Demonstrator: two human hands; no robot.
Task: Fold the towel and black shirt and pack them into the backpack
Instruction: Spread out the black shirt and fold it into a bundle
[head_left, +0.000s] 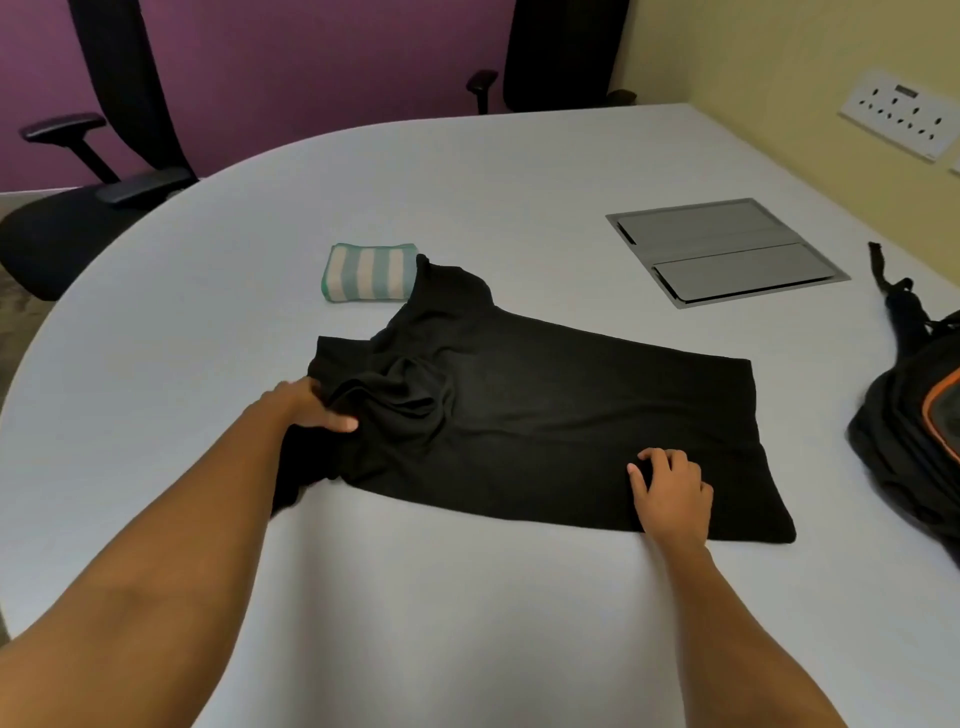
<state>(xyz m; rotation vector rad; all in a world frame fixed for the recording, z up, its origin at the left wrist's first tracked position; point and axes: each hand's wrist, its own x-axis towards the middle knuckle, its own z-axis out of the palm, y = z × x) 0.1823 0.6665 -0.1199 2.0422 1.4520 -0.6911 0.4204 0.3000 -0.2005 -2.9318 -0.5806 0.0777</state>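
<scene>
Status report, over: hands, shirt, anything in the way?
Left hand grips black shirt at bunched top. Right hand rests on its lower part. Towel already folded; shirt not yet. Nothing lies between shirt and backpack.

Left hand (307, 409) gripping black shirt (545, 410), folded towel (369, 273)

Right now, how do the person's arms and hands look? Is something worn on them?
The left arm and right arm are bare up to the picture's edge; no sleeve shows. The left hand and right hand wear no gloves. I see no watch, band or ring, though a thin ring could be missed.
</scene>
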